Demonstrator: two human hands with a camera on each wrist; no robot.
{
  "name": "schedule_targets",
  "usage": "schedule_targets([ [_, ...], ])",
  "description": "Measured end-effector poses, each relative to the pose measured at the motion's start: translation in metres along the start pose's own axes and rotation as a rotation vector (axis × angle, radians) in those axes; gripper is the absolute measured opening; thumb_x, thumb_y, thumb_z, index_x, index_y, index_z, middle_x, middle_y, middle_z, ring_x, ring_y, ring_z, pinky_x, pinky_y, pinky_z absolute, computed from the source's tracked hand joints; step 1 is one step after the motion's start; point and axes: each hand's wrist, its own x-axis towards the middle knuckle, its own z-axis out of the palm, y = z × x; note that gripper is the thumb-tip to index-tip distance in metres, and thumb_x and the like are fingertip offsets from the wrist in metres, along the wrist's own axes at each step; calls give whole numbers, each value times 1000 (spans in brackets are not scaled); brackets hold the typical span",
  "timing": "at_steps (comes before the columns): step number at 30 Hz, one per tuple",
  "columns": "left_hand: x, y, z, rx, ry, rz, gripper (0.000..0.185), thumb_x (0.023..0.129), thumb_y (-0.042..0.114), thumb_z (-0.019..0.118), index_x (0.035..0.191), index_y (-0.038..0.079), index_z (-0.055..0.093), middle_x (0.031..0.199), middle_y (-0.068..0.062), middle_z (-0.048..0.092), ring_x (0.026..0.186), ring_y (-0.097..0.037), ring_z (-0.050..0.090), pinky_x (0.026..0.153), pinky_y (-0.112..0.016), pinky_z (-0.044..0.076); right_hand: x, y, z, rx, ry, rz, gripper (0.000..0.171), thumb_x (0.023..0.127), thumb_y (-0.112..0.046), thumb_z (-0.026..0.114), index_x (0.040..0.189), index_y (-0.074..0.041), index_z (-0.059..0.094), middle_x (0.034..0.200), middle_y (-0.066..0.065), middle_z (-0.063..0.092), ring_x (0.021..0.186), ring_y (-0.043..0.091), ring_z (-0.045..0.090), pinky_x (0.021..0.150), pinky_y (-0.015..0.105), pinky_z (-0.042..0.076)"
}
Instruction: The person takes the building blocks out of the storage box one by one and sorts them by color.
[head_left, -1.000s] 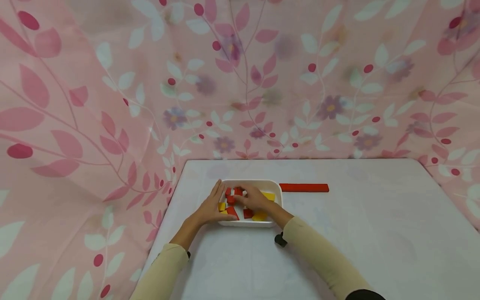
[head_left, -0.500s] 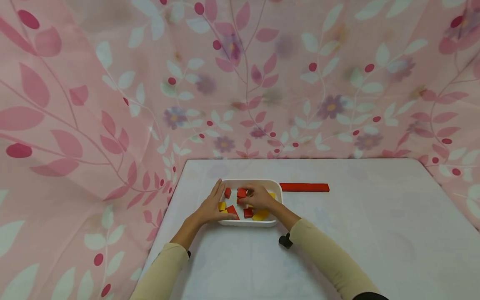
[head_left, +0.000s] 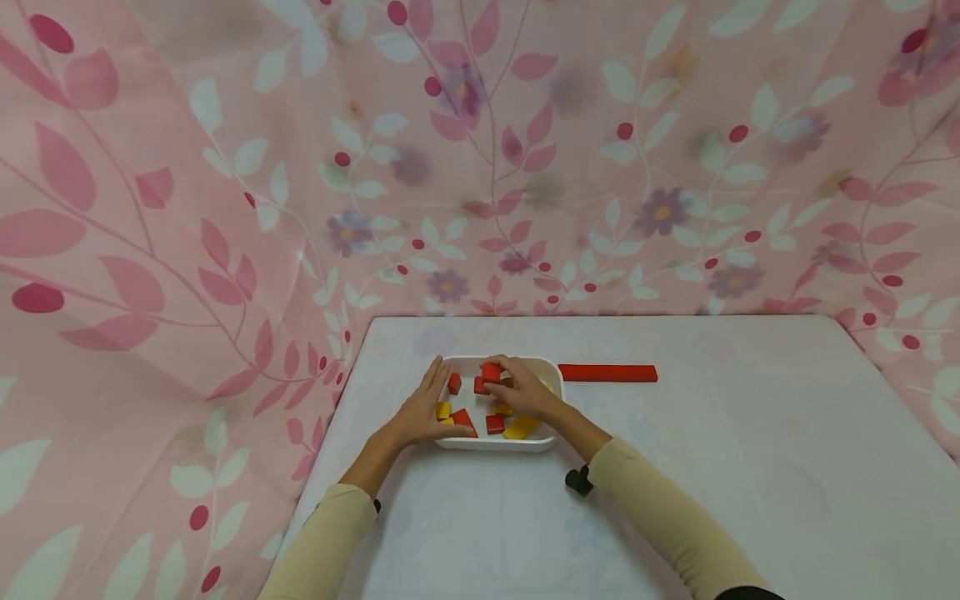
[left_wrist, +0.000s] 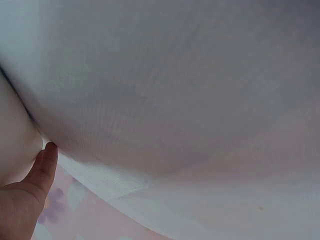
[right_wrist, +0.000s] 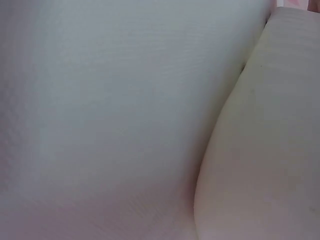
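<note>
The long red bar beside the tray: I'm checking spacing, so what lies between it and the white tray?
Only bare white table: in the head view, the long red bar lies just right of the white tray.

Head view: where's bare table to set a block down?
Free: the white table right of the white tray, below the long red bar; also the strip behind both. Crowded: the tray, filled with red and yellow blocks, the left hand and right hand.

A long red bar [head_left: 607, 373] lies flat on the white worktop [head_left: 750, 467], just right of the tray's far corner. Pink cloth with leaves and flowers [head_left: 225, 167] hangs behind and to the left.
</note>
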Motion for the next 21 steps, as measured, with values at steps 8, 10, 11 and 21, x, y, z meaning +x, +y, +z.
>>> schedule_targets([
  [8,0,1,0,-10,12,0,132,64,76,74,160,17,7,168,-8,-1,152,-35,19,112,-62,33,-2,1,-4,-151,30,-126,43,93,-21,69,134,-11,60,124,5,66,106,24,64,95,36,56],
  [10,0,0,0,-8,13,3,132,63,77,73,160,17,8,168,-8,-1,152,-36,19,111,-63,34,-3,1,-4,-165,40,-131,42,92,-22,72,131,-11,62,121,6,68,103,22,65,93,34,57],
  [11,-1,0,0,-8,12,4,131,64,77,73,160,17,8,168,-9,0,152,-36,20,111,-63,35,-3,0,-4,-169,46,-130,43,91,-23,73,131,-11,63,120,7,68,101,22,65,92,34,57],
  [21,-1,1,-2,-1,3,7,130,64,74,75,160,16,9,168,-9,-1,152,-36,20,111,-63,33,-12,-9,-22,-321,89,-104,50,88,-34,75,134,-23,63,113,2,67,91,16,63,75,22,56],
])
